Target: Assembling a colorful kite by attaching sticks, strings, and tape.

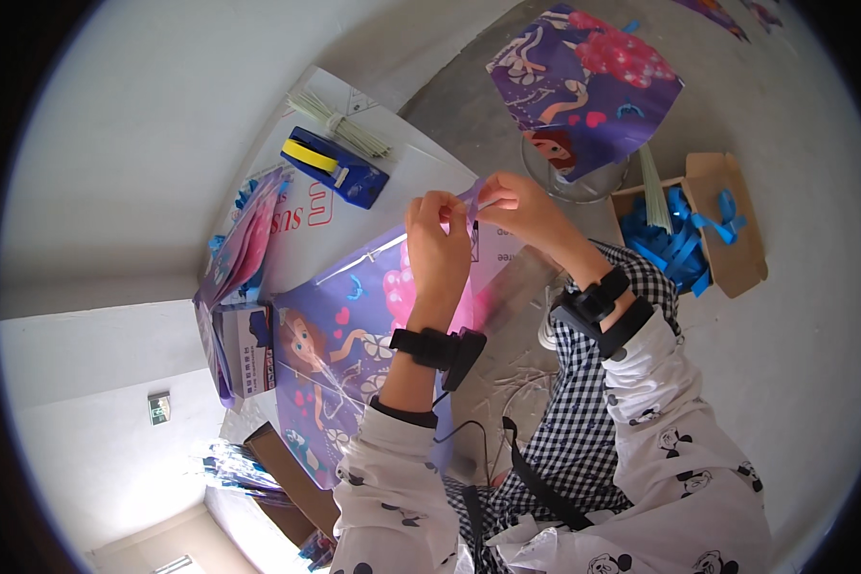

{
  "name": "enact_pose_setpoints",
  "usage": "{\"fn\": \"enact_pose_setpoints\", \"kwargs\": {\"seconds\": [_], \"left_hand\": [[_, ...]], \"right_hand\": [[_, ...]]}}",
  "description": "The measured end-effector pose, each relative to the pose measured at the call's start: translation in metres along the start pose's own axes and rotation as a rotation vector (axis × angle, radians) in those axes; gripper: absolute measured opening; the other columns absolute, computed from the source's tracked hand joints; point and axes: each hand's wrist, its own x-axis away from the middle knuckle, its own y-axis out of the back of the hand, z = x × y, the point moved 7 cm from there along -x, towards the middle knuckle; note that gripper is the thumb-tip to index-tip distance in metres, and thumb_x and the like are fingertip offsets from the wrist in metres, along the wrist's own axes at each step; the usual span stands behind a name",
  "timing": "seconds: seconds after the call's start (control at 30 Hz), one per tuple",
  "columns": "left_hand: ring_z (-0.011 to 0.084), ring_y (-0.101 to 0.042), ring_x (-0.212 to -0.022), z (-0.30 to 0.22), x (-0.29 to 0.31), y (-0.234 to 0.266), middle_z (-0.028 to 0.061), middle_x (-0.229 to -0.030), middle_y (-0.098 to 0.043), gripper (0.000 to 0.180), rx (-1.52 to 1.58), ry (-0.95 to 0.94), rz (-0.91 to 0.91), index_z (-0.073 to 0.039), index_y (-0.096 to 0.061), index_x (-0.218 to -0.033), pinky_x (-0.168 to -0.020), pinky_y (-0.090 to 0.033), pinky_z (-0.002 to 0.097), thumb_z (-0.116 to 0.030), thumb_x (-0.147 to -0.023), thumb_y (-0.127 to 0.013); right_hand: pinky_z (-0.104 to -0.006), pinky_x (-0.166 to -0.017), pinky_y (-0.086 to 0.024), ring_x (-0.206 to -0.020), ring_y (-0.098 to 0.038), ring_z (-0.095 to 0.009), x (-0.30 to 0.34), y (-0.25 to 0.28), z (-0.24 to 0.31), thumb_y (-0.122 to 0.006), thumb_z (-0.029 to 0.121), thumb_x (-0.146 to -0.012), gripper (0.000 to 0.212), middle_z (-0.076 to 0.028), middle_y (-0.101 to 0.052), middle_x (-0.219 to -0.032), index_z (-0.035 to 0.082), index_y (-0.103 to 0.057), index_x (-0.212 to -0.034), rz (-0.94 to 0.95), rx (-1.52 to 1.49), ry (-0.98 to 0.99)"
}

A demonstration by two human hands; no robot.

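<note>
Kite (354, 354) corner is pinched by both the left hand (437, 239) and right hand (516, 206), grip narrow; pulling unevenly could tear the thin sheet over the table (392, 172) edge.

A large white cardboard carton with red printing (354, 206) lies flat as the work surface in the middle of the view. Just left of it, beside a stack of purple sheets, stands a small white box with a dark blue printed picture (248, 359) on its side. At the right, on the grey floor, sits an open brown cardboard box filled with bright blue ribbon strips (713, 220), its flaps folded outward. On the white wall at the lower left hangs a small square green-and-white sign (159, 408).
</note>
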Motion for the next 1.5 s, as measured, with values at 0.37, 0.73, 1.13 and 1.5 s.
{"fn": "enact_pose_setpoints", "kwargs": {"seconds": [0.37, 0.73, 1.13, 1.5], "left_hand": [[0.0284, -0.059, -0.081, -0.005, 0.010, -0.006, 0.0135, -0.084, -0.060, 0.006, 0.022, -0.057, 0.072, 0.000, -0.058, -0.087, -0.073, -0.048, 0.0372, -0.004, -0.084, -0.061], [0.0258, -0.063, -0.082, -0.010, 0.017, -0.003, 0.0114, -0.088, -0.065, 0.010, 0.038, -0.094, 0.060, -0.002, -0.065, -0.092, -0.073, -0.050, 0.0352, -0.003, -0.083, -0.062], [0.0235, -0.066, -0.077, -0.017, 0.017, 0.002, 0.0080, -0.084, -0.067, 0.008, -0.011, -0.194, 0.003, -0.005, -0.067, -0.086, -0.067, -0.051, 0.0338, -0.005, -0.079, -0.068], [0.0238, -0.064, -0.070, -0.013, 0.021, -0.001, 0.0069, -0.077, -0.063, 0.006, -0.058, -0.164, -0.032, -0.004, -0.065, -0.079, -0.062, -0.050, 0.0341, -0.007, -0.077, -0.070]], "right_hand": [[-0.0237, -0.067, -0.050, -0.076, -0.068, -0.014, -0.004, 0.008, -0.005, -0.064, 0.014, -0.086, 0.019, -0.011, -0.070, -0.082, -0.004, -0.063, -0.090, 0.016, -0.062, -0.077], [-0.0235, -0.072, -0.049, -0.079, -0.065, -0.013, 0.000, 0.004, -0.008, -0.060, 0.012, -0.091, 0.017, -0.008, -0.068, -0.084, -0.005, -0.063, -0.091, 0.096, -0.014, -0.206], [-0.0227, -0.067, -0.047, -0.076, -0.065, -0.012, -0.003, 0.004, -0.012, -0.062, 0.013, -0.090, 0.018, -0.008, -0.068, -0.083, -0.004, -0.064, -0.092, 0.089, -0.036, -0.177], [-0.0231, -0.064, -0.049, -0.070, -0.067, -0.013, 0.004, 0.004, -0.009, -0.065, 0.014, -0.085, 0.020, -0.011, -0.069, -0.077, -0.007, -0.065, -0.086, 0.081, 0.002, -0.271]]}}
